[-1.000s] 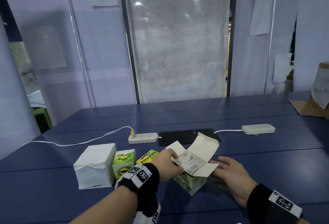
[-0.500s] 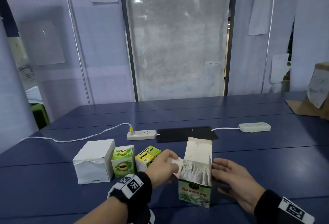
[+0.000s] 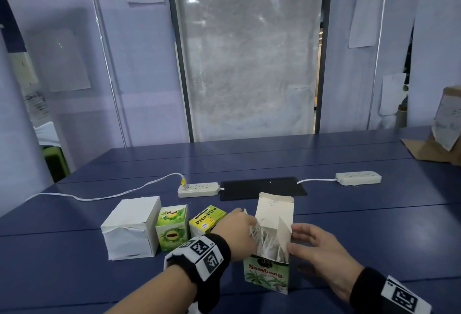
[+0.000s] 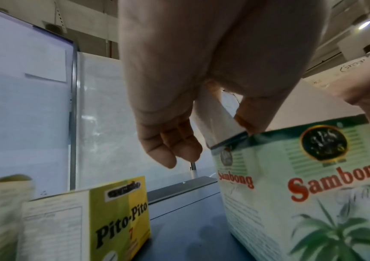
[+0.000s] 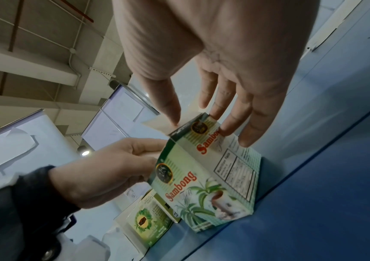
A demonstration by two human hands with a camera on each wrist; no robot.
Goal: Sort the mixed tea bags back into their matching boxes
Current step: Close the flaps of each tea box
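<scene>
On the blue table, both hands flank the open Sambong box.

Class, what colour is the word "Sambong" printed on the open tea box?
Red, on the pale green Sambong box; clearest in the left wrist view.

Four boxes; two power strips
</scene>
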